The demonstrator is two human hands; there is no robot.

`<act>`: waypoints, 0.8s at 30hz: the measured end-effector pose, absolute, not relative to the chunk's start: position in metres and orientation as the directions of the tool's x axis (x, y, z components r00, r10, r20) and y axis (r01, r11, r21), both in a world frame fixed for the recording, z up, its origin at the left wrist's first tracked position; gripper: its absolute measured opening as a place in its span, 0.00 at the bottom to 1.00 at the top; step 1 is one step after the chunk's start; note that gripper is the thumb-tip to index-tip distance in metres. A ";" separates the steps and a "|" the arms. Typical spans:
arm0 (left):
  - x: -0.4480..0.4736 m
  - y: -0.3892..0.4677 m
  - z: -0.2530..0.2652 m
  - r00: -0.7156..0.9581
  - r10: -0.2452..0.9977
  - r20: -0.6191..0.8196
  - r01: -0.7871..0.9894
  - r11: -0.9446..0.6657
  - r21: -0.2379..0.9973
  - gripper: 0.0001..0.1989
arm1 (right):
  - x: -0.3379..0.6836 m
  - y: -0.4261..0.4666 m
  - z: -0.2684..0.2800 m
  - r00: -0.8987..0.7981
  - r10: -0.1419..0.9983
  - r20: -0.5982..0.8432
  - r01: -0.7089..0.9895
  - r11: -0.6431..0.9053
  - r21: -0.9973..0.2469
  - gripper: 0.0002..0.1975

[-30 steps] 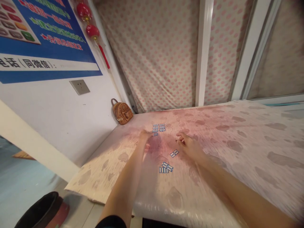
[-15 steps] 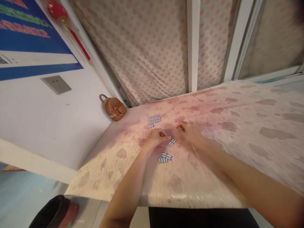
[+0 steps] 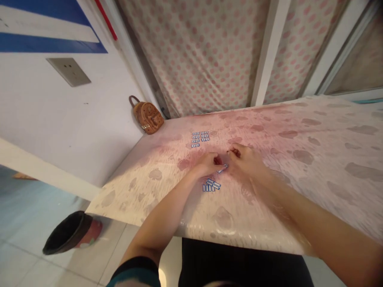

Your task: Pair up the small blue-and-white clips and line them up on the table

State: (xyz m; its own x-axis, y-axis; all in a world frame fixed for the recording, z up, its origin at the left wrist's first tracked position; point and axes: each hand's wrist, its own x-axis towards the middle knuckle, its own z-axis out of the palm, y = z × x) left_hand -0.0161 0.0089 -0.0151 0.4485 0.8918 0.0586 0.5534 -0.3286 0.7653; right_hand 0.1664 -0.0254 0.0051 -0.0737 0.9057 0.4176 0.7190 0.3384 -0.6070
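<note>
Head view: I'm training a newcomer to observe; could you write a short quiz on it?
1. Which hand is nearer the small brown backpack-shaped bag?
2. True or false: the rows of small blue-edged white rectangular pieces lie farther from the camera than the overlapping cluster of similar pieces.
3. The round, dark-lined reddish bin stands: a) on the table; b) on the floor; c) on a chair.

Key: 1. The left hand. 2. True. 3. b.

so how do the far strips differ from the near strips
The far strips form tidy rows in two blocks; the near strips are bunched at mixed angles. The far strips lie deeper on the table, the near strips closer to its front edge. Both are pale with blue edging.
</note>
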 end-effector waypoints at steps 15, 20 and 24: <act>-0.049 0.036 -0.012 -0.089 0.982 0.167 0.126 -0.155 0.980 0.01 | 0.133 -0.057 0.000 -0.650 0.757 0.068 0.579 0.551 -0.601 0.08; -0.042 0.030 -0.006 -0.093 0.993 0.073 -0.003 -0.074 0.997 0.02 | 0.132 -0.058 -0.005 -0.680 0.728 0.086 0.557 0.589 -0.585 0.09; -0.040 0.025 -0.004 -0.056 0.998 0.025 -0.066 -0.029 0.997 0.03 | 0.130 -0.062 -0.001 -0.669 0.735 0.110 0.515 0.565 -0.645 0.07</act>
State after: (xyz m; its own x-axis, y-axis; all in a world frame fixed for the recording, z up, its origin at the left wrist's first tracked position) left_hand -0.0400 0.0253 -0.0038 -0.0565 0.9981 0.0252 -0.0660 -0.0290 0.9974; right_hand 0.1301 -0.0621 -0.0011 -0.6690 0.7351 0.1098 0.5150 0.5651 -0.6446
